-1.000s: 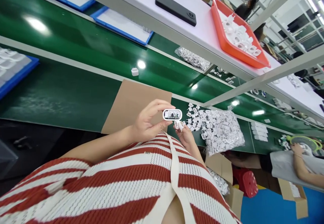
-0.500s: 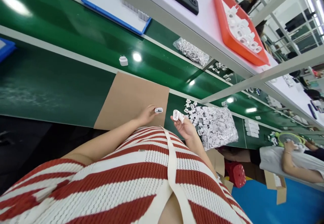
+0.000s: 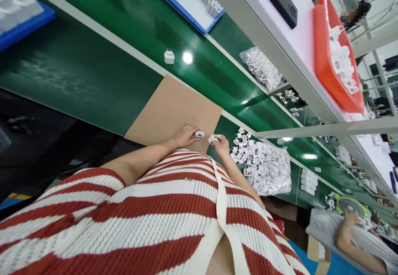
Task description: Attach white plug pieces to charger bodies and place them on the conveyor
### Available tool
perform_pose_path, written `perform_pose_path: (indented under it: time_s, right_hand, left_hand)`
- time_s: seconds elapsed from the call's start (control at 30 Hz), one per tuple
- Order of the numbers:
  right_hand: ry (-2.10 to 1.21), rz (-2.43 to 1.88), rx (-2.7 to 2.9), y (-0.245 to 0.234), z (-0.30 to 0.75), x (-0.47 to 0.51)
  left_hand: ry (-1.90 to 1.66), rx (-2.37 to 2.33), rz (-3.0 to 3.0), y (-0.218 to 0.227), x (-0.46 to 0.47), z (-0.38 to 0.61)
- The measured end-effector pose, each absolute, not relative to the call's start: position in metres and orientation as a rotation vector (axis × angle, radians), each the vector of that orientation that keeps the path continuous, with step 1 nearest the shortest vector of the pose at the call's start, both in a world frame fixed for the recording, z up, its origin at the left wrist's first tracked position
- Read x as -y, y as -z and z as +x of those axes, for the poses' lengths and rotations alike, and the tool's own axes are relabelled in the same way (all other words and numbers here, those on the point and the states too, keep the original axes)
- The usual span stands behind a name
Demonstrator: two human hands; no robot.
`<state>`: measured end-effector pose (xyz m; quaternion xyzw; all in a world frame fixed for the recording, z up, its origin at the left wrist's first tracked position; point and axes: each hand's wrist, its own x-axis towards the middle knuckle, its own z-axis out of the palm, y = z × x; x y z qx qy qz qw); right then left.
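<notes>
My left hand (image 3: 185, 136) is closed on a white charger housing (image 3: 199, 134), whose open oval end faces right and shows dark parts inside. Just right of it, my right hand (image 3: 221, 145) pinches a small white plastic charger part (image 3: 213, 138), partly covered by the fingers. A narrow gap separates the two pieces. Both hands are over the right part of a brown cardboard sheet (image 3: 174, 109) on the green bench. Beyond my right hand, loose white plug parts (image 3: 240, 150) spill from a clear plastic bag (image 3: 270, 169) full of similar pieces.
A white charger (image 3: 169, 57) stands on the green belt. Blue-edged trays (image 3: 186, 8) lie farther back. Over the bench runs a shelf with a red bin (image 3: 321, 47) of white parts. At right, a co-worker's arm (image 3: 351, 242) is near a green fan (image 3: 353, 206).
My right hand has turned and drawn closer to the left, so its white part shows less. The left hand still holds the housing. The whole view has tilted and shifted.
</notes>
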<state>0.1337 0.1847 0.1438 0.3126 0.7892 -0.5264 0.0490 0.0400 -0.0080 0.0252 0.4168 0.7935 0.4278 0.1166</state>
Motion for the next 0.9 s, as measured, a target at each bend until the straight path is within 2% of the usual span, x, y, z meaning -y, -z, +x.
perform_pose_path:
  time_s: [0.17,0.33,0.4,0.6,0.9]
  right_hand:
    - [1.346,0.676,-2.544,-0.145,0.122,-0.181]
    - [0.338,0.080,-2.791,-0.154,0.105,-0.170]
    - [0.150,-0.046,-2.759,-0.154,0.099,-0.166]
    - [-0.005,-0.136,-2.681,-0.150,0.090,-0.157]
    - [0.013,-0.145,-2.593,-0.156,0.083,-0.144]
  left_hand:
    - [-1.269,-2.320,1.248,-0.018,0.006,0.038]
    - [-1.296,-2.330,1.254,-0.009,0.004,0.037]
    - [-1.289,-2.328,1.250,-0.007,0.004,0.037]
    - [-1.298,-2.313,1.244,-0.008,0.004,0.037]
    - [-1.292,-2.242,1.167,-0.019,0.006,0.038]
